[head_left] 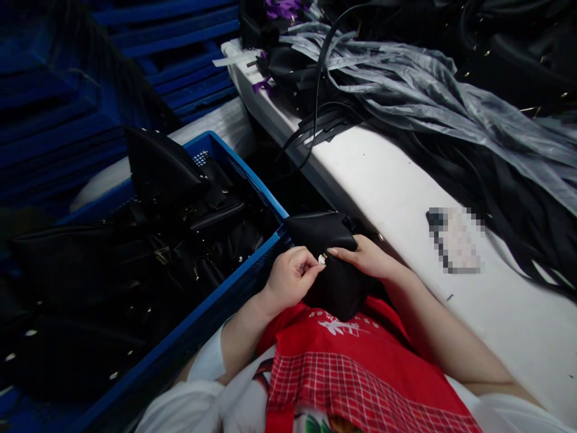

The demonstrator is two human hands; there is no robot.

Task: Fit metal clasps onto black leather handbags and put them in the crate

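A black leather-like bag [336,285] with gold-coloured metal fittings rests on my lap against the red apron [360,331]. My right hand [367,255] grips its right side, thumb lying across the front near a small gold fitting [324,256]. My left hand [293,273] is closed in a pinch at that fitting, with a small white scrap [321,260] at the fingertips. What the scrap is made of is too small to tell. The bag's underside and the fingers behind it are hidden.
On my left stands a blue plastic crate [243,273] heaped with black bags [166,162]. A white table [383,174] runs along my right, bearing black straps [451,162], grey plastic wrapping [406,78] and a pixelated object [457,240]. Blue pallets [180,54] are stacked behind.
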